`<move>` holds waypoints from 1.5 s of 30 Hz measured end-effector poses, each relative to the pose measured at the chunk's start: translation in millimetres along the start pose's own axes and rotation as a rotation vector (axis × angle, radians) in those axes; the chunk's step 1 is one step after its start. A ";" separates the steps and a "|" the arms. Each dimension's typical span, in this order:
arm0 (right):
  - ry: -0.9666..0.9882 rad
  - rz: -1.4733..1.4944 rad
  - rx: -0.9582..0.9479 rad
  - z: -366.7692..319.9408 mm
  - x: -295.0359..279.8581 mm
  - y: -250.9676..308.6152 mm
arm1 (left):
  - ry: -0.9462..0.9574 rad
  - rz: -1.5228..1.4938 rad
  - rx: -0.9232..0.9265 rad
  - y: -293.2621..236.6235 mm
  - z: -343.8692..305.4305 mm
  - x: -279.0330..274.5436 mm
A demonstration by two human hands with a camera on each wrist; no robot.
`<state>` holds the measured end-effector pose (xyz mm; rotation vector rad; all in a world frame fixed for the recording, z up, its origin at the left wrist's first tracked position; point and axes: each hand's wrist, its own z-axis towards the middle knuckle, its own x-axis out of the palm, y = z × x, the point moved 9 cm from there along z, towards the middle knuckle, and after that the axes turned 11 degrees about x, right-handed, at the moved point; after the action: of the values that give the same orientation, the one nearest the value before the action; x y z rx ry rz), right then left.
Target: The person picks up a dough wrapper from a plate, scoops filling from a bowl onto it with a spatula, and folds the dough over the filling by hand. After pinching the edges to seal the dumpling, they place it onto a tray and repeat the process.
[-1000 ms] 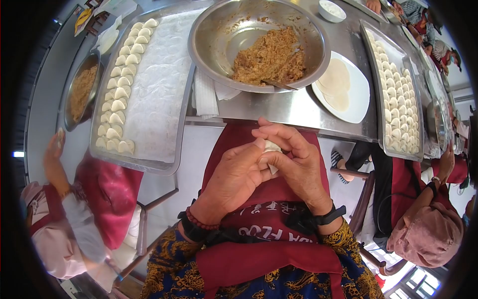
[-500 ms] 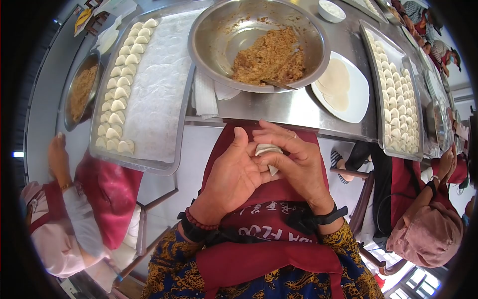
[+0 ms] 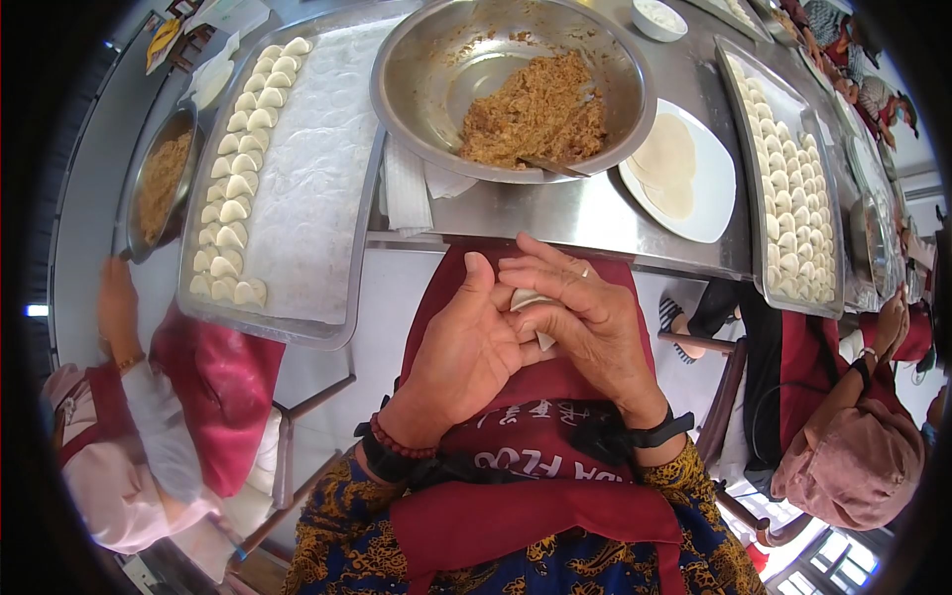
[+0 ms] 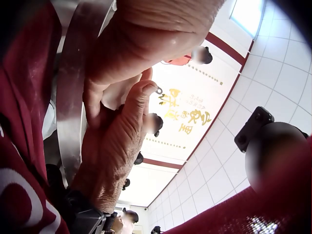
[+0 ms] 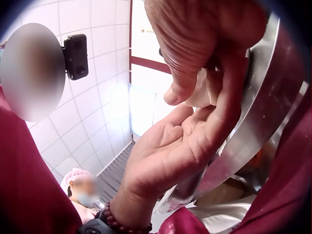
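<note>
A pale folded dumpling (image 3: 528,298) sits between the two hands above the lap, mostly covered by fingers. My right hand (image 3: 599,332) pinches it, its thumb across the near side and its fingers bent over the far side. Palm up, my left hand (image 3: 454,337) has its fingers beneath the dumpling and its thumb raised away from it. In the right wrist view, a smooth part of the dumpling (image 5: 199,91) shows beside the right thumb, above the left palm (image 5: 170,146).
Beyond the hands stands a steel bowl (image 3: 421,119) of brown filling with a utensil in it. A plate (image 3: 712,213) of round wrappers lies right of it. Trays (image 3: 307,238) of dumplings flank both, and people sit on either side.
My left thumb has lifted off the dumpling and now points up, opening the left palm. My right hand keeps its pinch, its fingers coming further over the dumpling.
</note>
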<state>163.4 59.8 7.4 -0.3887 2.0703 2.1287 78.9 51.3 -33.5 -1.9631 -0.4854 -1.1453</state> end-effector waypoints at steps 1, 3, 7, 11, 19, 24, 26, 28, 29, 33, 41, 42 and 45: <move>-0.013 -0.003 0.014 0.5 -0.9 0.8 | 0.023 0.010 -0.006 0.8 -0.1 0.5; -0.014 -0.007 -0.011 0.1 -0.4 -1.9 | 0.001 0.014 -0.005 0.3 -0.6 2.4; -0.006 -0.012 -0.033 -0.5 0.7 -4.9 | -0.032 0.015 -0.009 2.1 0.3 -1.4; -0.004 0.011 -0.005 -0.3 -1.3 -0.3 | -0.007 0.007 0.014 -0.2 0.5 3.9; -0.036 0.069 0.027 -0.8 -6.1 -8.4 | -0.040 -0.046 0.014 2.1 1.3 -1.8; -0.079 0.073 0.067 0.7 -5.5 -5.1 | -0.040 -0.055 0.035 1.0 1.4 -4.8; -0.118 0.111 0.106 0.5 -7.7 -7.1 | -0.042 -0.063 0.051 -0.8 1.6 -4.8; -0.144 0.186 0.106 -0.2 -11.0 -9.8 | -0.089 -0.088 0.093 -4.8 1.8 -4.5; -0.145 0.186 0.105 -0.1 -11.7 -12.1 | -0.088 -0.087 0.093 -4.8 1.9 -2.5; -0.116 0.168 0.075 -0.6 -15.1 -10.7 | -0.095 -0.090 0.078 -3.2 2.0 -2.3; -0.101 0.085 0.093 0.8 -11.4 -7.3 | -0.014 -0.010 0.064 -4.1 0.8 -2.7; -0.116 0.145 0.104 0.1 -11.4 -8.3 | -0.023 -0.038 0.079 -4.4 0.9 -4.4; -0.119 0.185 0.070 -0.4 -11.9 -7.9 | -0.034 -0.085 0.107 -5.1 1.2 -3.9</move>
<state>177.0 60.6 3.3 -0.0624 2.1807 2.1114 74.2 55.6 -34.9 -1.8871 -0.6408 -1.1165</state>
